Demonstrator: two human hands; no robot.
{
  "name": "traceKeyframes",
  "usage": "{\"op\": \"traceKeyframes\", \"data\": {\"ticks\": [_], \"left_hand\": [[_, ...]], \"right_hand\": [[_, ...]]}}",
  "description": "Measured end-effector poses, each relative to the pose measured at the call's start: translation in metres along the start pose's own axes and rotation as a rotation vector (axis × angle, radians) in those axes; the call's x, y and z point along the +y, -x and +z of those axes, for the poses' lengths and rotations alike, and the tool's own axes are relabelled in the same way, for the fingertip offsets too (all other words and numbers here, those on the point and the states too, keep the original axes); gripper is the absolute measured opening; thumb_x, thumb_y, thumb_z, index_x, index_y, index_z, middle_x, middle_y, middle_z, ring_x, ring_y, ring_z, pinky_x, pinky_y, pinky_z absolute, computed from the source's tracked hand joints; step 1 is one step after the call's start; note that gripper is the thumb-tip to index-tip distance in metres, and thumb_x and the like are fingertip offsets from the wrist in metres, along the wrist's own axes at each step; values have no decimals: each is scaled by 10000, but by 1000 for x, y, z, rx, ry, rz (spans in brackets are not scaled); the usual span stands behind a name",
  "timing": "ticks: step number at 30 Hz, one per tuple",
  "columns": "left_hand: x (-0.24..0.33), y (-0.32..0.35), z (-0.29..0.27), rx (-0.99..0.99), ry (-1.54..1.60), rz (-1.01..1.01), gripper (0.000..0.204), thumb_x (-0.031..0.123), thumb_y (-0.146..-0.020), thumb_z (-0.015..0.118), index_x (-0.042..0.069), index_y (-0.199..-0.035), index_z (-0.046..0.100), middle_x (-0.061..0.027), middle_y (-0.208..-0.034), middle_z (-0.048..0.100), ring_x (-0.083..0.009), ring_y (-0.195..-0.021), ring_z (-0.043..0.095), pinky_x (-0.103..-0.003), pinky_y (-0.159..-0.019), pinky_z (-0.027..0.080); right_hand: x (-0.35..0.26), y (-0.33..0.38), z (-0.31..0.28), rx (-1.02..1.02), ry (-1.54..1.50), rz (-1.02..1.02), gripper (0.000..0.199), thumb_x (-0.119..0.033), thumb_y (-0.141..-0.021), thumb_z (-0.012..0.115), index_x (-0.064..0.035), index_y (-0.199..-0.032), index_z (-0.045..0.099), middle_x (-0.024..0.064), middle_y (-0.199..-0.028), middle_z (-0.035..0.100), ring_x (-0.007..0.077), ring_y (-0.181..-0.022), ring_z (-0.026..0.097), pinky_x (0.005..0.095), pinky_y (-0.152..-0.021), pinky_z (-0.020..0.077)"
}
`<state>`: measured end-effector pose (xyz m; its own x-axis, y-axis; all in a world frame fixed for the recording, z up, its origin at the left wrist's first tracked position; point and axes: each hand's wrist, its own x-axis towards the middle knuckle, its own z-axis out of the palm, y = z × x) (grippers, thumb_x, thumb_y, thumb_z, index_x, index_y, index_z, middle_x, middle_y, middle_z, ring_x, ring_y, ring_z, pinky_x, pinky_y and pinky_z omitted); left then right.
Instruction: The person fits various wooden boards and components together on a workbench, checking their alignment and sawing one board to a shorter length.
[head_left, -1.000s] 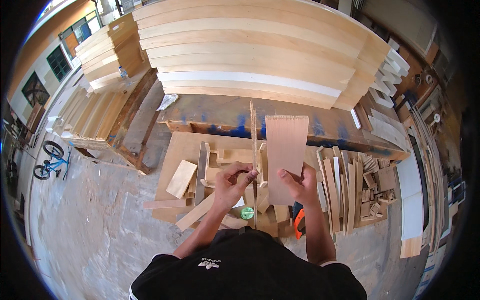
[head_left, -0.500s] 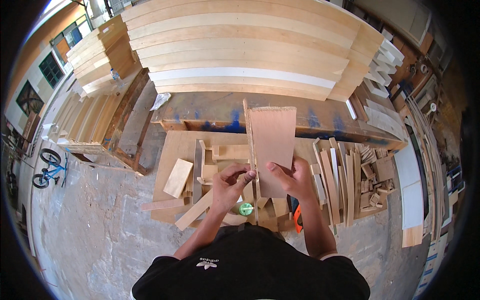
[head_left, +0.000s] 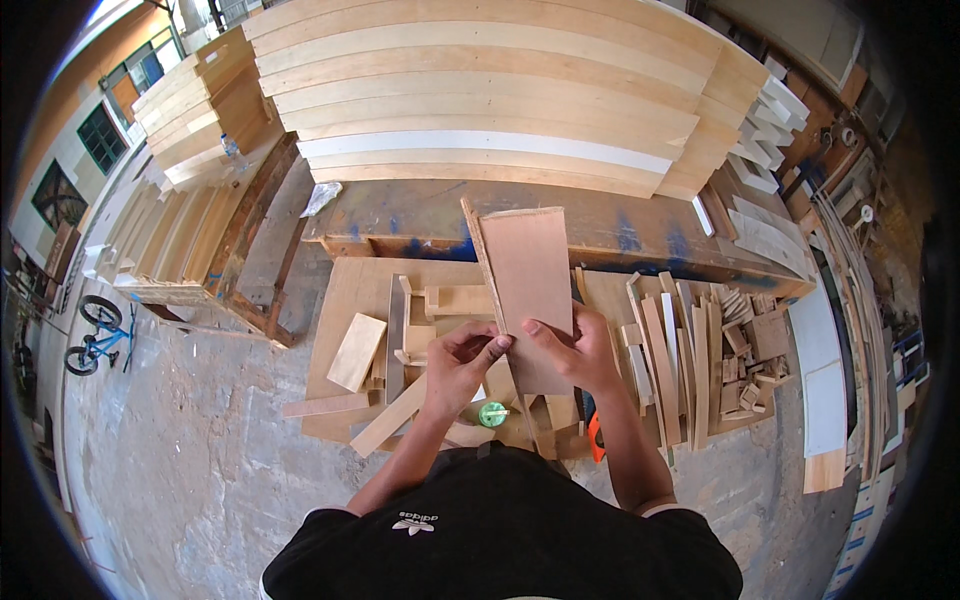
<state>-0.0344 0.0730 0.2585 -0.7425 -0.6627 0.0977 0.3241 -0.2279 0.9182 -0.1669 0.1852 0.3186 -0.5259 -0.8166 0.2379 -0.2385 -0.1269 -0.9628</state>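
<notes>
Pinkish-brown rectangular wooden board [head_left: 528, 265]: matt, smooth face, rough top edge. Long thin brown wooden strip [head_left: 484, 260]: rough, fibrous. Black short-sleeved cloth shirt [head_left: 500, 550]: matt. Pale stacked wooden planks [head_left: 480, 75]: smooth. Grey concrete floor [head_left: 200, 440]: scuffed.

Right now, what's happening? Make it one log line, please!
left hand: pinching narrow brown wooden strip | right hand: gripping flat pinkish-brown wooden board | nearby: round green container

Room left of left hand [head_left: 458, 366]; strips [head_left: 660, 370], probably saw [head_left: 596, 440], crowd right hand [head_left: 586, 350].
</notes>
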Motion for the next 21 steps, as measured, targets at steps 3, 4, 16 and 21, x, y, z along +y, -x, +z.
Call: {"op": "traceKeyframes", "data": {"ticks": [3,4,16,21], "left_hand": [[-2,-1,-1,-9,-5,-28,165,30,-858,665,-52,-997,629,-67,-907,668,-112,-854,624,-238,-783,515],[-2,-1,-1,-12,0,-33,162,30,-859,664,-50,-995,629,-67,-906,668,-112,-855,624,-238,-782,515],[-13,-2,-6,-69,92,-41,159,18,-860,655,-44,-1004,628,-69,-934,663,-118,-889,623,-247,-831,518],[-13,0,-6,-61,48,-69,143,16,-863,651,-41,-992,628,-63,-929,660,-117,-894,621,-245,-831,516]], "right_hand": [[5,0,1,16,2,-27,306,-210,-866,683,45,-1027,630,64,-890,672,68,-792,581,230,-675,466],[5,0,1,12,12,-28,306,-209,-865,683,45,-1029,630,64,-891,672,68,-790,581,230,-674,467],[-3,4,1,11,33,15,306,-207,-867,682,41,-1036,623,65,-886,667,68,-793,583,233,-686,472],[-2,5,0,1,85,31,326,-226,-868,682,43,-1041,621,78,-894,670,77,-801,589,238,-694,476]]}}
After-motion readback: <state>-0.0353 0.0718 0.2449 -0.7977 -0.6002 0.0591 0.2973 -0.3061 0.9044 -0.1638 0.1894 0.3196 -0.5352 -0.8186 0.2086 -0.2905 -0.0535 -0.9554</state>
